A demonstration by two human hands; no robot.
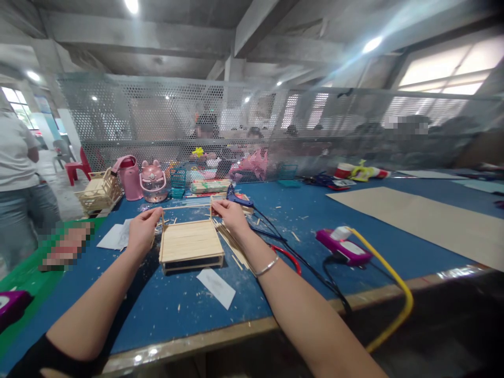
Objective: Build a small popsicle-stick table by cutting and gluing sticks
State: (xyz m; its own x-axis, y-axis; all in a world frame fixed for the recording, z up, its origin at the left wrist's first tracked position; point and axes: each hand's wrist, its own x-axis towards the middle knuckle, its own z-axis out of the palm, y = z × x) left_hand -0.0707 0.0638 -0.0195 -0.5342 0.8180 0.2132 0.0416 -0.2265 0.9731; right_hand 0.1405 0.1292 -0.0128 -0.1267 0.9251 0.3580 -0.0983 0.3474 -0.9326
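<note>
A small wooden stick frame [191, 241] with a slatted top stands on the blue table. Thin upright sticks rise from its back corners, and a thin crosswise stick [185, 207] spans between my hands above the back edge. My left hand [145, 227] pinches the left end of that stick near the left upright. At the right upright, my right hand [230, 214] is closed on the other end. Loose sticks [232, 242] lie under and beside my right hand. A white paper piece [217, 287] rests in front of the frame.
Behind are a glue gun [238, 198], a stick bundle [210, 186], a pink bottle [129, 179] and a pink jug [153, 184]. Rightward lie black cables, a purple power strip [343, 248] with a yellow cord, and cardboard [417, 220]. A person [19, 184] stands at far left.
</note>
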